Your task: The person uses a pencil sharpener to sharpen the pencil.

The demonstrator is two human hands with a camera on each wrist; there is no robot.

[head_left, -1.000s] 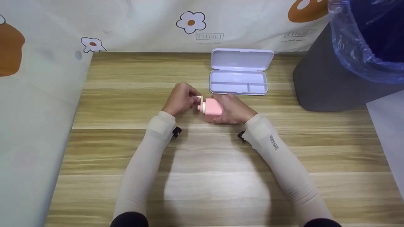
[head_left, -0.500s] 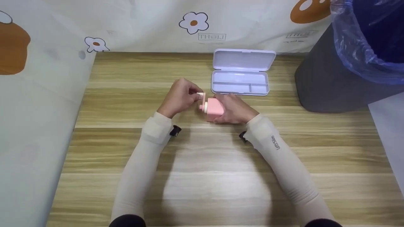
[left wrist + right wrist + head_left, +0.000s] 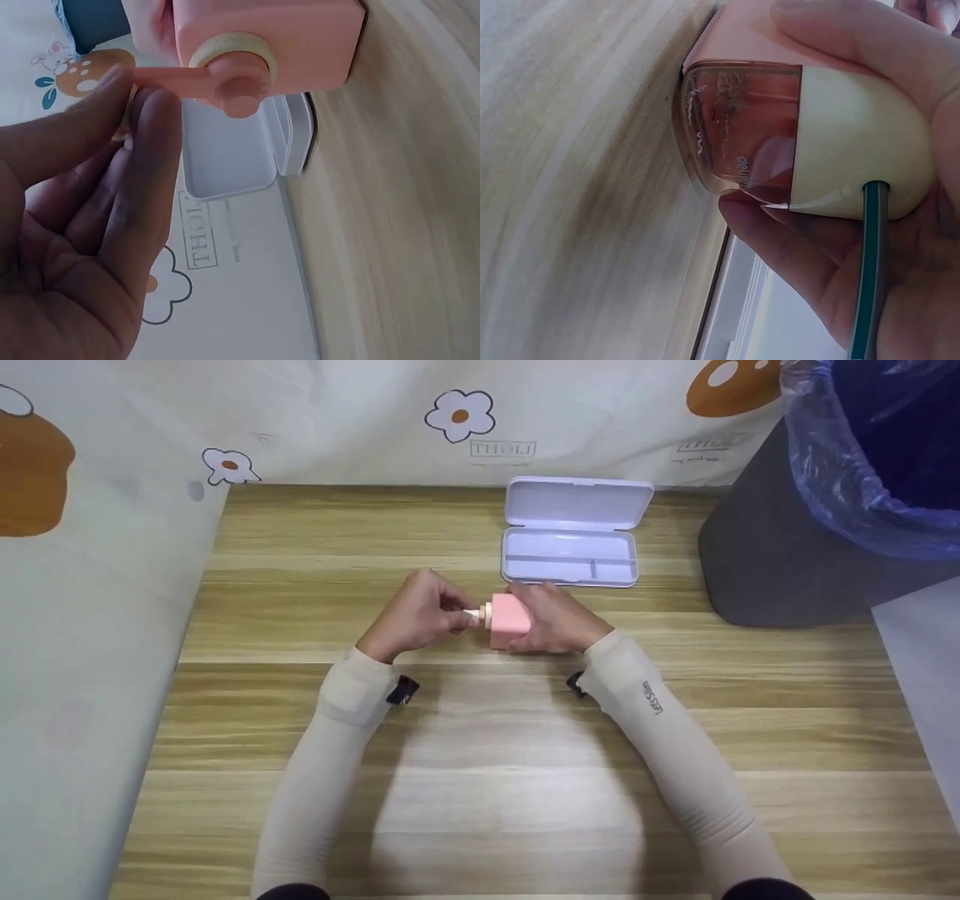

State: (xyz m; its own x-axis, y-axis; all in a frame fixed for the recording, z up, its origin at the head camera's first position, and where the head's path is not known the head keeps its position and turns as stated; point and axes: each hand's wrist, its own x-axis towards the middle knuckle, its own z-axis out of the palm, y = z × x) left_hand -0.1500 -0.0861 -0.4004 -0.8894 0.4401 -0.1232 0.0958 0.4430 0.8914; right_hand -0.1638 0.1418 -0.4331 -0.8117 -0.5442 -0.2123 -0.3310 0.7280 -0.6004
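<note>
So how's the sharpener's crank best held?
Probably by the outer end of the crank, coming from the person's left: it sticks out that side of the sharpener, and that end is farthest from the hub. The left hand pinches there.

Remotely, I view a smooth plastic sharpener (image 3: 508, 621), glossy bin liner (image 3: 831, 480) at two o'clock, wood-grain tabletop (image 3: 502, 832) at six.

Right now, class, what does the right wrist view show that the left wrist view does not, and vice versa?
Only the right wrist view: a green-striped pencil in the sharpener's cream face, and the clear compartment beside that face.
Only the left wrist view: the crank, its end pinched by the left hand, and a printed flower.
Both: the sharpener's pink body and the wooden table.
</note>
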